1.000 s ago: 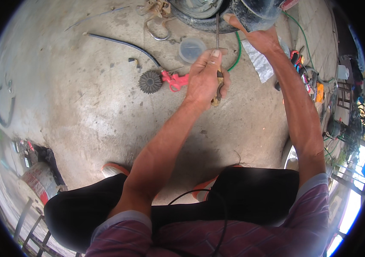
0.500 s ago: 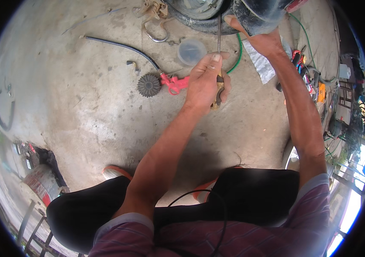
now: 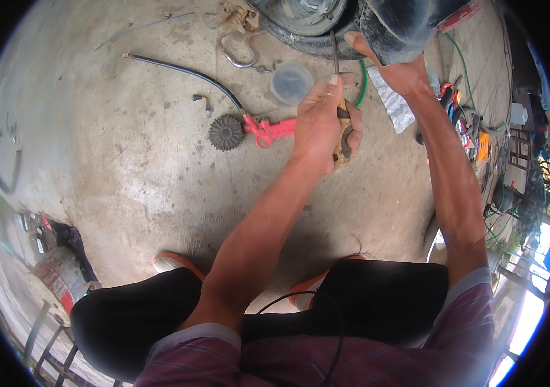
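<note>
2 hands: left hand (image 3: 323,119) grips 1 screwdriver (image 3: 339,103); right hand (image 3: 399,72) clasps 1 tyre (image 3: 317,44) edge.

One screwdriver (image 3: 341,132), one gear (image 3: 226,133)

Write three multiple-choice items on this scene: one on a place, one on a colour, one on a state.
1. Where does the toothed sprocket lie?
A. on the concrete, left of the red tool
B. inside the clear round lid
C. on the person's knee

2. What colour is the tool beside the sprocket?
A. blue
B. red
C. white

3. What is the left hand doing?
A. resting open on the floor
B. holding a cup
C. closed around a screwdriver handle

Answers:
1 A: the sprocket sits on bare concrete floor, just left of the red tool.
2 B: its body is plainly red.
3 C: the left hand wraps the screwdriver, its shaft pointing up toward the tyre, where the right hand rests.
</note>
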Motion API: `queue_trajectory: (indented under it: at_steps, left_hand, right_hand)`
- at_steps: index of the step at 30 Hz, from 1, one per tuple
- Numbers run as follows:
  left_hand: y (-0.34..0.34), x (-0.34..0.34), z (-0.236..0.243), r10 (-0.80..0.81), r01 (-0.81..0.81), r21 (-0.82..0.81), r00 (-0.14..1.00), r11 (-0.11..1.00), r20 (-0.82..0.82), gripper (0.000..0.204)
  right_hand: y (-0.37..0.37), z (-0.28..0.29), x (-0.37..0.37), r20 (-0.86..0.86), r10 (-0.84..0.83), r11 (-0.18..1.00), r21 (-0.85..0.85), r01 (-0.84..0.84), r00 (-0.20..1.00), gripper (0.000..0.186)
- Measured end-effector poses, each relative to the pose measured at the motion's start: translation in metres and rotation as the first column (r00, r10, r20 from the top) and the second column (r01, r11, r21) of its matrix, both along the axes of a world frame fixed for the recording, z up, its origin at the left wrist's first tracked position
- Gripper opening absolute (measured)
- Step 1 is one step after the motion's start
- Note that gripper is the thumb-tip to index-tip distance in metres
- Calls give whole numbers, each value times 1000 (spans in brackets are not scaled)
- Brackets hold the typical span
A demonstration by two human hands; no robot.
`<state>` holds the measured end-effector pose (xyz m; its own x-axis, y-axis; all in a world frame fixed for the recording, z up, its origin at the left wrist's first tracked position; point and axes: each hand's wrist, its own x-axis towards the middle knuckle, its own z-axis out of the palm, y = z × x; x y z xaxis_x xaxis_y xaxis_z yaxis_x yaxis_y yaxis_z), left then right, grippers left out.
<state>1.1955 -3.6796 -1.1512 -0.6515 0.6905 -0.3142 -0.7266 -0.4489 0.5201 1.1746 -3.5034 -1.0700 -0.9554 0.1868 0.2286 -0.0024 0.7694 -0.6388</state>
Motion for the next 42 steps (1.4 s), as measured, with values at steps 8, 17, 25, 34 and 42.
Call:
queue_trajectory:
  at_steps: [8,17,25,34,42]
  left_hand:
    - [-7,-16,-7,-72,59,-132,993,989,-97,41]
    - [-11,-3,-11,-48,30,-115,987,993,-156,43]
    - [-4,-1,-7,-17,9,-76,994,997,-105,44]
    - [-8,-12,10,-62,57,-124,997,991,-35,43]
    - [-34,-38,4,-219,-21,-497,881,868,-420,38]
  right_hand:
    - [15,-27,-6,-140,19,973,230,13,990,32]
    - [9,-18,-8,-136,31,974,228,1,990,29]
    - [18,-21,-6,-26,19,993,115,-15,999,30]
    - [21,-19,-2,0,24,1000,15,-24,1000,31]
    - [26,-27,-7,-34,-18,994,107,22,999,31]
